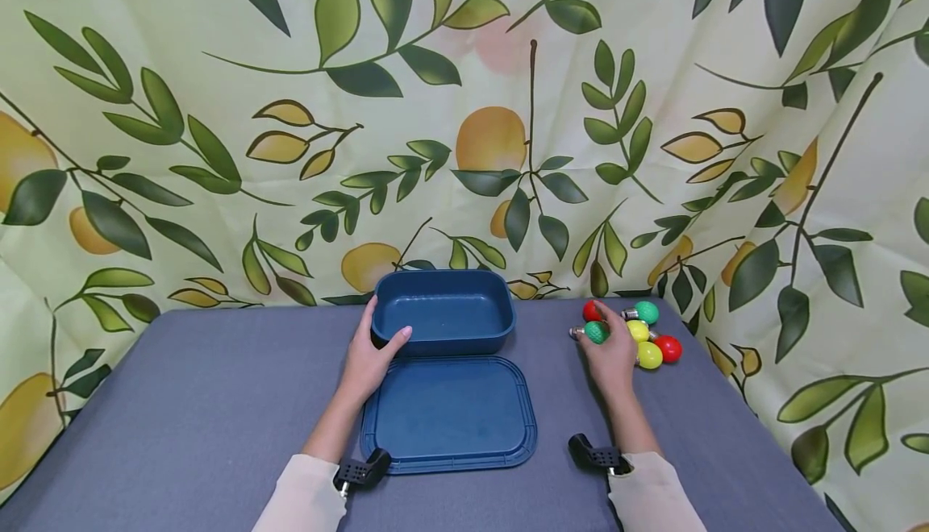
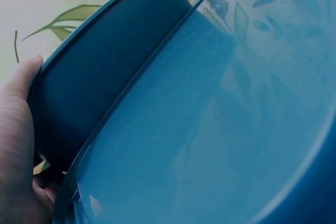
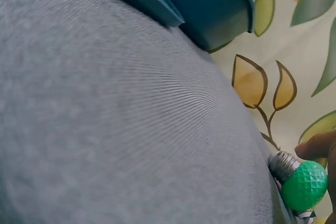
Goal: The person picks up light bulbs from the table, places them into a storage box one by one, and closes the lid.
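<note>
A deep blue plastic box [image 1: 444, 347] stands at the back of the table, its open top facing up. My left hand [image 1: 368, 359] holds its front left corner, thumb at the front rim and fingers along the left side. In the left wrist view the thumb [image 2: 29, 74] lies at the box's rim. My right hand [image 1: 613, 355] reaches over a group of bulbs at the right, thumb and index finger spread around a green bulb [image 1: 597, 332]. The right wrist view shows a fingertip [image 3: 312, 148] just above that bulb's metal base. A red bulb [image 1: 592, 311] lies beyond the index finger.
A flat blue lid [image 1: 450, 411] lies in front of the box. Beside the right hand are another green bulb [image 1: 644, 312], yellow bulbs [image 1: 649, 355] and a red bulb [image 1: 668, 348]. A leaf-patterned curtain [image 1: 435, 113] rises behind the grey table [image 1: 239, 403].
</note>
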Demonstrator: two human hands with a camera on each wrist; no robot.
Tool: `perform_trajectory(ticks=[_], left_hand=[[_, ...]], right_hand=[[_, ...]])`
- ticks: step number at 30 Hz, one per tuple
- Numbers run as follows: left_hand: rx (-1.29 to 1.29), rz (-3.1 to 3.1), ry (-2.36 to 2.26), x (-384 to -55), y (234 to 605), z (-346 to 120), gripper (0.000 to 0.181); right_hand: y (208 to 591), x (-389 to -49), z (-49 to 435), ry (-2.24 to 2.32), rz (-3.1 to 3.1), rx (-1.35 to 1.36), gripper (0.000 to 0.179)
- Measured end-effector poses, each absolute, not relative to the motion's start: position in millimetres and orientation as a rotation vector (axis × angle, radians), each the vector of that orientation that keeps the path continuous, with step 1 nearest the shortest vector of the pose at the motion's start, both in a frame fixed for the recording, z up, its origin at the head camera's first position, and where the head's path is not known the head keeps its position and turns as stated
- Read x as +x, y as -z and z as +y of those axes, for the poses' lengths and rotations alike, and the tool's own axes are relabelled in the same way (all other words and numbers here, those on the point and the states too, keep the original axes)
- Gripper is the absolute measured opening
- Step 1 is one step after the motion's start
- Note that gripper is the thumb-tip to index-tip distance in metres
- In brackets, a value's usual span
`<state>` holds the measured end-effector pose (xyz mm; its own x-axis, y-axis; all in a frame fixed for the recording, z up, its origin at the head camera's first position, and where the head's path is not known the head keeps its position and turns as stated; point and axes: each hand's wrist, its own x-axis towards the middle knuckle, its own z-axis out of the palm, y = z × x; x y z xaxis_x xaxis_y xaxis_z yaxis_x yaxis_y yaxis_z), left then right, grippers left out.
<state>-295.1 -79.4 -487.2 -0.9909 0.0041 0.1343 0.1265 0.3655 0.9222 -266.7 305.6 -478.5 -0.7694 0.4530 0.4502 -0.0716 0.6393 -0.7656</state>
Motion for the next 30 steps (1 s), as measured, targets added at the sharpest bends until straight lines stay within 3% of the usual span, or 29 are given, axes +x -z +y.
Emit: perform_trajectory(ticks=[24, 30], left_hand=[[-0.132, -2.501, 1.714, -294.9, 487.0, -80.3, 0.090], [-0.130, -2.499, 1.719, -294.8, 487.2, -80.5, 0.090]], right_hand=[[481.2, -266.7, 304.7, -1.053, -2.323, -0.254, 0.041], [482.5, -267.0, 305.0, -1.031, -2.353, -0.275, 0.055]])
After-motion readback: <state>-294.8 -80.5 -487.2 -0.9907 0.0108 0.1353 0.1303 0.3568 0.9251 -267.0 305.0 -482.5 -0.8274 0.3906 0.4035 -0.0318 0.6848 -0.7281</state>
